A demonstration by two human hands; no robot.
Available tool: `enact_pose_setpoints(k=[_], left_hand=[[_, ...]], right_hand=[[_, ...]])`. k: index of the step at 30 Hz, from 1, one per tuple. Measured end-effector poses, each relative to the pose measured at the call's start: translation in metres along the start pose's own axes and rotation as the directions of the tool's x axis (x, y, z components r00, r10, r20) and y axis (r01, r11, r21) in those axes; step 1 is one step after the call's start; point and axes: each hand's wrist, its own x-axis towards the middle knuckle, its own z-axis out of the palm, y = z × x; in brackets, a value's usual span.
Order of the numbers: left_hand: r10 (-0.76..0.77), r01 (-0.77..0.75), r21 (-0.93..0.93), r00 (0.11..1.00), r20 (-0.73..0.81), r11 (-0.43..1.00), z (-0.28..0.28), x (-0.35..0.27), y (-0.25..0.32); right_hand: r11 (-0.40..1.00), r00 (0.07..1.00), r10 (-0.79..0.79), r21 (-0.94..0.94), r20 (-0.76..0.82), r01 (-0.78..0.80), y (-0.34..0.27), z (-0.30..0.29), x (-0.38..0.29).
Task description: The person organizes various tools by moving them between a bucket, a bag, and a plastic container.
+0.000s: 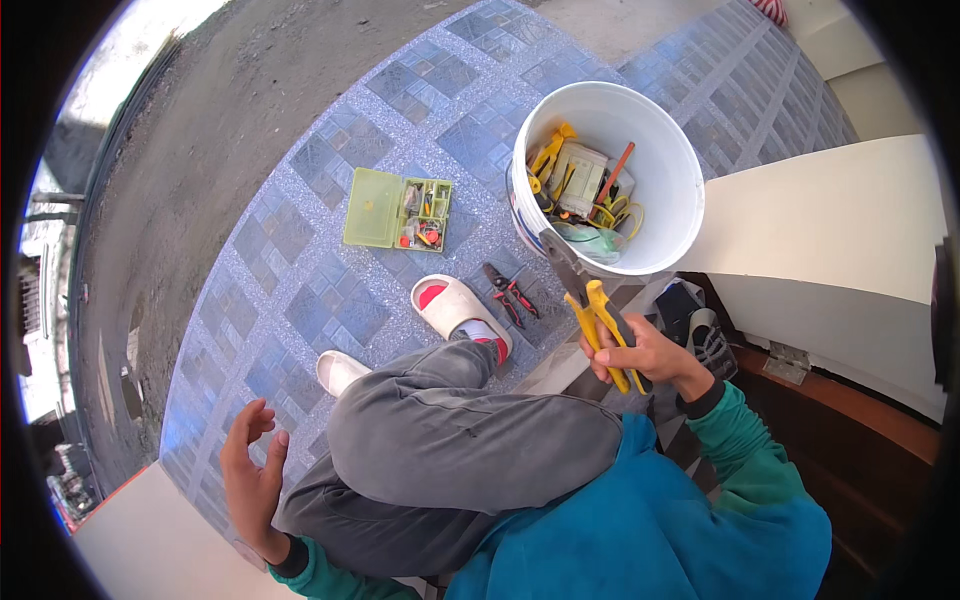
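Note:
My right hand [645,352] grips the yellow-and-black handles of a pair of pliers [592,307], whose dark head points up to the near rim of a white plastic bucket [675,187]. Inside the bucket lie yellow-handled tools, an orange stick [616,171], a pale box [581,178], yellow cord and a greenish plastic bag [596,241]. Apart from it, my left hand [251,472] is raised beside my knee with its fingers spread and nothing in it. Red-and-black wire strippers or pliers [511,295] lie on the tiles between my sandalled foot and the bucket.
An open green organizer case [373,208] with small parts lies on the blue tiled floor, left of the bucket. At right stand a cream door panel [817,217] with a metal hinge [786,363] and a dark bag or shoe-like item [694,319]. Bare ground borders the tiles.

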Motion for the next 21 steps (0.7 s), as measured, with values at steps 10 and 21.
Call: enact_pose_setpoints(k=[10,21], left_hand=[[-0.063,0.063,0.001,0.998,-0.002,0.998,-0.002,-0.002,-0.008],[-0.041,0.041,0.002,0.998,0.050,0.999,0.003,0.004,-0.007]], right_hand=[[0.572,0.828,-0.216,-0.755,-0.517,-0.323,0.179,0.011,0.186],[0.499,0.803,-0.259,-0.786,-0.537,-0.364,0.209,-0.017,0.222]])
